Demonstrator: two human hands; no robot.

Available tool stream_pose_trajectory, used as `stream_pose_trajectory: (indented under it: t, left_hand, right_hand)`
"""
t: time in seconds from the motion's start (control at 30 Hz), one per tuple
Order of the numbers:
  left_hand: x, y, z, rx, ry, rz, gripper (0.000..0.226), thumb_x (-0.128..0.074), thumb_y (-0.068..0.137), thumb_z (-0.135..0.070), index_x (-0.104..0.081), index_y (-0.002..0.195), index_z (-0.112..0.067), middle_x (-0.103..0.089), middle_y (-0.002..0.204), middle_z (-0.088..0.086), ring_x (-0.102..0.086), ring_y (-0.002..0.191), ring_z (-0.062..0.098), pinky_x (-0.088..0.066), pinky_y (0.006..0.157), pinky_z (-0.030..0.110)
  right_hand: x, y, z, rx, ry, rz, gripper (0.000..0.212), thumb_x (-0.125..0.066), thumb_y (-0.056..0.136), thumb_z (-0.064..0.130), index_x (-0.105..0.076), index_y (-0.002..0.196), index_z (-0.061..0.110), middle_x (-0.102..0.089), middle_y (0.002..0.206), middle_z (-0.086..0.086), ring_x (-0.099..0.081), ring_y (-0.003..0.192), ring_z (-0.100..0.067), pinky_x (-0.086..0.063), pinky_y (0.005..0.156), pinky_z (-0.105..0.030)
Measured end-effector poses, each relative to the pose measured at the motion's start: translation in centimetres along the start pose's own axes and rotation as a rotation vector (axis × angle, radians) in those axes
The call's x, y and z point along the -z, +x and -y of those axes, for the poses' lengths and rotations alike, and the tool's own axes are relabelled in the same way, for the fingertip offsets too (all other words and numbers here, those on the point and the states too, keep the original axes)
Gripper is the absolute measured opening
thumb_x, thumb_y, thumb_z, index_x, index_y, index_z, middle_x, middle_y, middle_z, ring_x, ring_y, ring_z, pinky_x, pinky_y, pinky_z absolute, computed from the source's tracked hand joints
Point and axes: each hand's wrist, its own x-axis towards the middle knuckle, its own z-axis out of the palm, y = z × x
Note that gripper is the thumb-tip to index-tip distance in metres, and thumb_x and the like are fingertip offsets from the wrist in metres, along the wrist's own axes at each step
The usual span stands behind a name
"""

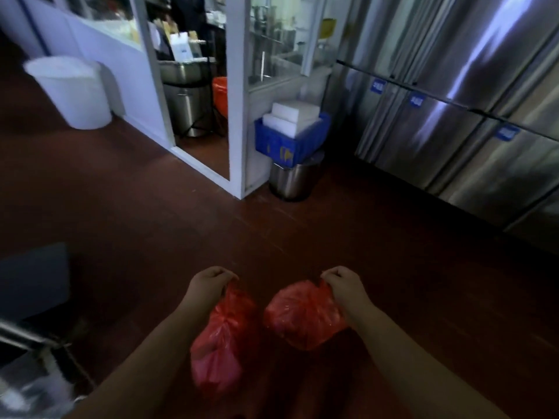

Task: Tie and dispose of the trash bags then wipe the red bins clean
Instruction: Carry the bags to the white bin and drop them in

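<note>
Two full red trash bags hang over the dark red floor in front of me. My left hand [210, 284] is closed on the gathered top of the longer left bag [222, 340]. My right hand [343, 282] grips the top of the rounder right bag [304, 316]. Both bags dangle side by side, close together, well above the floor. Something red-orange [220, 95], perhaps a bin or a liner, shows inside the doorway ahead; I cannot tell which.
A white-framed glass partition with an open doorway [199, 140] stands ahead. A white drum [72, 92] sits at the left wall. A blue crate [290, 140] rests on a steel bin [295, 179]. Steel refrigerators [472, 125] line the right. A metal frame [36, 340] is at lower left.
</note>
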Motion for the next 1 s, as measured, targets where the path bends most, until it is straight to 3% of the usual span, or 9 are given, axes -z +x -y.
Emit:
stream_pose_trajectory:
  t: [0.07, 0.2, 0.3, 0.5, 0.6, 0.67, 0.77, 1.0]
  left_hand:
    - [0.8, 3.2, -2.1, -0.005, -0.038, -0.037, 0.021, -0.058, 0.086, -0.003, -0.068, 0.068, -0.009, -0.058, 0.054, 0.003, -0.047, 0.052, 0.014, -0.04, 0.048, 0.02]
    - [1.6, 10.2, -5.8, -0.023, -0.124, -0.134, 0.018, -0.057, 0.088, -0.001, -0.067, 0.073, -0.006, -0.061, 0.071, 0.013, -0.051, 0.067, 0.022, -0.042, 0.062, 0.029]
    - [2.6, 16.3, -8.3, -0.021, -0.203, -0.259, 0.014, -0.056, 0.088, -0.002, -0.067, 0.079, -0.003, -0.061, 0.079, 0.019, -0.051, 0.072, 0.026, -0.042, 0.069, 0.034]
    - [4.1, 25.7, -14.1, -0.024, -0.359, -0.525, 0.018, -0.056, 0.089, -0.005, -0.067, 0.074, -0.009, -0.06, 0.073, 0.014, -0.054, 0.064, 0.023, -0.045, 0.058, 0.03]
    - [5.2, 29.6, -16.6, -0.037, -0.434, -0.634, 0.021, -0.053, 0.091, -0.005, -0.065, 0.073, -0.008, -0.056, 0.065, 0.01, -0.054, 0.045, 0.011, -0.043, 0.04, 0.017]
    - [6.3, 32.1, -17.7, -0.051, -0.422, -0.703, 0.023, -0.052, 0.091, -0.004, -0.064, 0.072, -0.008, -0.052, 0.062, 0.008, -0.048, 0.038, 0.002, -0.039, 0.037, 0.012]
    - [8.4, 36.4, -18.9, -0.055, -0.4, -0.742, 0.024, -0.053, 0.091, -0.004, -0.065, 0.071, -0.009, -0.051, 0.06, 0.006, -0.045, 0.039, 0.001, -0.039, 0.042, 0.014]
    - [15.9, 50.7, -21.3, 0.017, -0.407, -0.687, 0.025, -0.053, 0.091, -0.004, -0.065, 0.07, -0.008, -0.05, 0.042, -0.004, -0.045, 0.036, 0.005, -0.035, 0.037, 0.013]
  right_hand:
    - [-2.1, 3.8, 3.0, 0.013, 0.013, 0.034, 0.015, -0.061, 0.086, 0.006, -0.061, 0.072, 0.012, -0.058, 0.065, -0.004, -0.052, 0.057, -0.014, -0.042, 0.055, -0.025]
    - [-6.3, 12.4, 8.1, 0.055, 0.004, 0.147, 0.018, -0.061, 0.086, 0.005, -0.059, 0.07, 0.012, -0.054, 0.059, -0.002, -0.045, 0.042, -0.006, -0.035, 0.039, -0.018]
    - [-9.6, 19.4, 11.9, 0.113, -0.057, 0.251, 0.02, -0.062, 0.085, 0.006, -0.058, 0.067, 0.014, -0.052, 0.056, 0.001, -0.042, 0.038, -0.002, -0.031, 0.036, -0.015]
    - [-15.6, 31.3, 19.9, 0.187, -0.146, 0.513, 0.02, -0.063, 0.084, 0.006, -0.061, 0.065, 0.012, -0.056, 0.057, -0.002, -0.049, 0.046, -0.008, -0.038, 0.046, -0.022]
    - [-19.2, 36.3, 24.0, 0.192, -0.159, 0.599, 0.018, -0.062, 0.085, 0.004, -0.062, 0.068, 0.011, -0.056, 0.055, 0.0, -0.052, 0.043, -0.004, -0.038, 0.041, -0.016]
    - [-21.9, 39.3, 26.3, 0.221, -0.203, 0.631, 0.018, -0.062, 0.085, 0.006, -0.061, 0.069, 0.013, -0.057, 0.059, 0.0, -0.053, 0.05, -0.007, -0.038, 0.047, -0.019]
    - [-26.3, 43.8, 28.8, 0.226, -0.257, 0.653, 0.019, -0.061, 0.086, 0.011, -0.059, 0.069, 0.016, -0.059, 0.067, -0.003, -0.054, 0.062, -0.014, -0.041, 0.057, -0.025]
    - [-38.7, 54.1, 35.5, 0.197, -0.314, 0.635, 0.02, -0.048, 0.094, 0.009, -0.061, 0.079, 0.012, -0.059, 0.072, -0.006, -0.05, 0.058, -0.015, -0.038, 0.044, -0.021]
